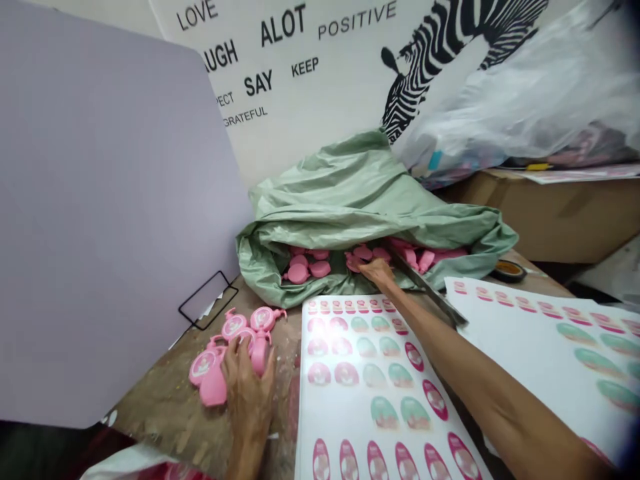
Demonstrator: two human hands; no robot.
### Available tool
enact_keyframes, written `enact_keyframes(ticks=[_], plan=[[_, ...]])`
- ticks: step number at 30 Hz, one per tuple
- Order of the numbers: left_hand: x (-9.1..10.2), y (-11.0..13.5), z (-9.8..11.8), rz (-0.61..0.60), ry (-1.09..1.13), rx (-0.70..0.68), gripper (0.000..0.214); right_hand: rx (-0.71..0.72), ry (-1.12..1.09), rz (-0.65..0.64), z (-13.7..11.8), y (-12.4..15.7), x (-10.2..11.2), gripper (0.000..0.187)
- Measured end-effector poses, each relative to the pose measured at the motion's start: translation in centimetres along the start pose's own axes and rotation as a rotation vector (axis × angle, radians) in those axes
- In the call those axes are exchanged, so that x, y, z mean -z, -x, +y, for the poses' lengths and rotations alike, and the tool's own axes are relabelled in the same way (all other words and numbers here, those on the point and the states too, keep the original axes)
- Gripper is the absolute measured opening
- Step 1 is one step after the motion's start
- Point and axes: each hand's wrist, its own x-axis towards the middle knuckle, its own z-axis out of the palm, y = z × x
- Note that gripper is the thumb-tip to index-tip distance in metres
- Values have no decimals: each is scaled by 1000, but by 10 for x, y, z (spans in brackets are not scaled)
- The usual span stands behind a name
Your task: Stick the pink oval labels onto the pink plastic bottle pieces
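Two-handed work at a table, with pieces divided between its surface and a bag. Your left hand lay over a small cluster of labelled pink pieces on the table, its fingers and thumb to either side of one of them; whether that grip pinched the piece or merely rested around it, you could not tell from this view. Your right hand reached into the mouth of the green bag, where its fingertips met the bagged pink pieces; the closure of that grip was likewise hidden. A long dark strip slanted out of the bag just beside your right forearm. Between your arms lay a printed sheet, its rows of pictures broken by a blank patch toward the lower left, and to the right lay a second printed sheet. As to progress, at least three of the pieces near your left hand bore round printed faces, whereas those visible in the bag looked plain, though some may have been turned over. The work therefore appeared to be partly done, with the bag holding the remainder; its depth concealed how many were left.
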Motion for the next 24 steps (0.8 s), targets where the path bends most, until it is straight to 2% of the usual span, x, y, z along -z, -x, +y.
enact_keyframes(ticks=[2,4,6,8,11,13,15,18,21,24], plan=[[-1,3,6,49,33,-87,38,3,-24,-23,-5,-6,-4,63],[-2,6,19,-34,173,-63,29,18,-50,-49,-6,-4,-5,61],[-4,9,39,-142,332,46,23,54,-78,-84,-6,12,-4,60],[-9,11,61,-217,479,184,22,130,-118,-134,-5,45,-3,60],[-24,15,90,-416,833,436,29,258,-237,-184,-7,118,1,59],[-32,20,101,-456,1026,584,39,304,-331,-212,-9,164,8,52],[-35,24,103,-432,1110,673,47,348,-417,-304,-9,193,18,46],[-26,25,93,-441,1154,723,49,325,-377,-356,3,204,30,39],[-17,22,81,-538,1160,722,45,329,-151,-249,24,201,28,26],[-21,25,77,-607,1172,710,40,486,23,-142,40,203,16,19]])
